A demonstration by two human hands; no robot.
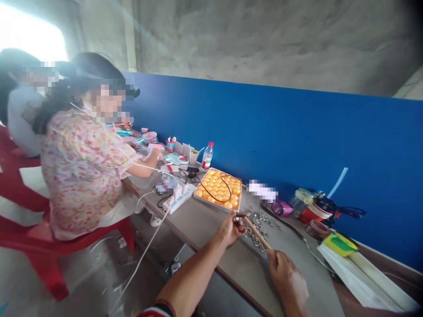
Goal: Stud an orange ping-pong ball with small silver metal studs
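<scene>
My left hand [231, 229] is closed in a pinch on a small metal ring piece [237, 217] at the edge of a heap of several small metal rings [261, 224] on the grey table [205, 220]. My right hand [287, 275] is closed round the handle of a thin wooden stick tool [257, 233], whose tip reaches the piece in my left hand. Both hands hover just above the table near its front edge.
A tray of orange balls [218, 188] with a black cable across it lies beyond my hands. A power strip [178, 200], a water bottle [207, 156], jars and tape rolls [313, 211] stand along the blue wall [280, 136]. Two people sit at left on red chairs [39, 251].
</scene>
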